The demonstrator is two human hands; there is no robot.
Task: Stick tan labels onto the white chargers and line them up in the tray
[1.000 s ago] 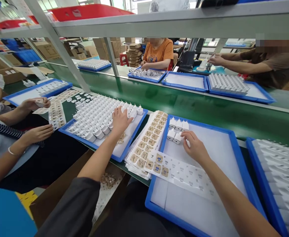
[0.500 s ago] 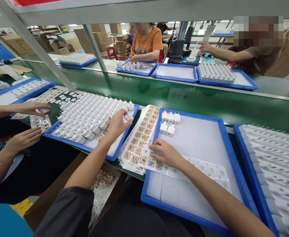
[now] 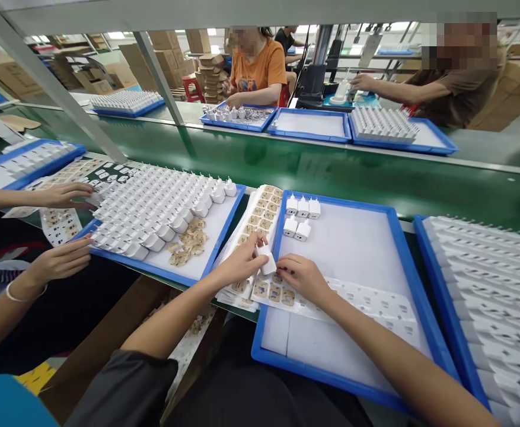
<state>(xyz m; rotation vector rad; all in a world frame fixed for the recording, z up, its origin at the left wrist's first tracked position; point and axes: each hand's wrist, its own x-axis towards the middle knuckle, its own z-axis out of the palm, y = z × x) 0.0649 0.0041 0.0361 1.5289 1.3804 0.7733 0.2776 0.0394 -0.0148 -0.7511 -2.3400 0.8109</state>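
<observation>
Left hand (image 3: 241,262), fingers closed on white charger (image 3: 267,261) over sticker sheets (image 3: 287,296), right hand (image 3: 303,277) beside the charger, fingertips bunched, grip impossible to tell, blue tray (image 3: 401,237) bearing five upright chargers (image 3: 303,207), fuller tray (image 3: 215,240) to its left.

Blue rectangular plastic tray (image 3: 219,232): white boxy plug adapters (image 3: 153,201) in rows, tan paper label scraps (image 3: 189,242) right of them. Next right: stack of white paper sheets with tan stickers (image 3: 260,217), then second blue rectangular plastic tray (image 3: 348,243), five adapters (image 3: 303,207) in its back-left corner. Flat green surface (image 3: 242,159) behind both.
</observation>
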